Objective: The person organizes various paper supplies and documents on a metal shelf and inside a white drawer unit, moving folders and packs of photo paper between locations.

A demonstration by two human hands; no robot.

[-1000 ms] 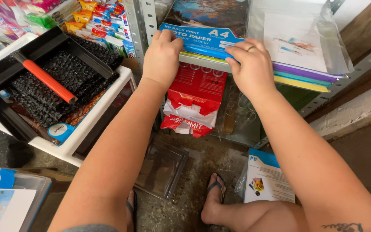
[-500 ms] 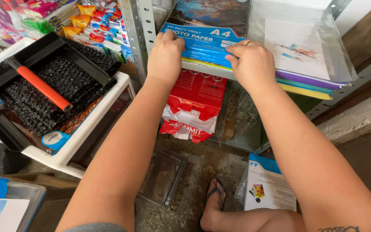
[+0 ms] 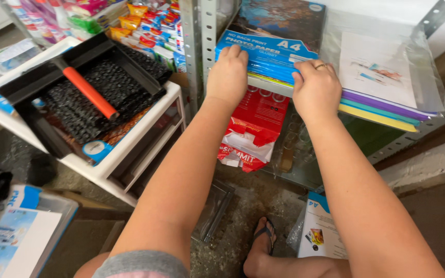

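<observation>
Since a second ago both of my hands have crept further onto the blue pack stack, and the view has dipped so the white drawer unit (image 3: 130, 149) sits lower at left. At upper centre the grey metal shelf (image 3: 204, 62) carries the stack of photo paper packs (image 3: 263, 51), long axis running left to right, front edge facing me. Beside it, upper right, lie clear-sleeved sheets (image 3: 382, 72) over coloured paper. Below stands a torn red paper ream (image 3: 253, 128). My left hand (image 3: 227, 77) lies flat, fingers spread on the stack's front-left corner; my right hand (image 3: 316, 90) presses its front-right edge, grasping nothing. I judge even pressure from both palms squares it best.
</observation>
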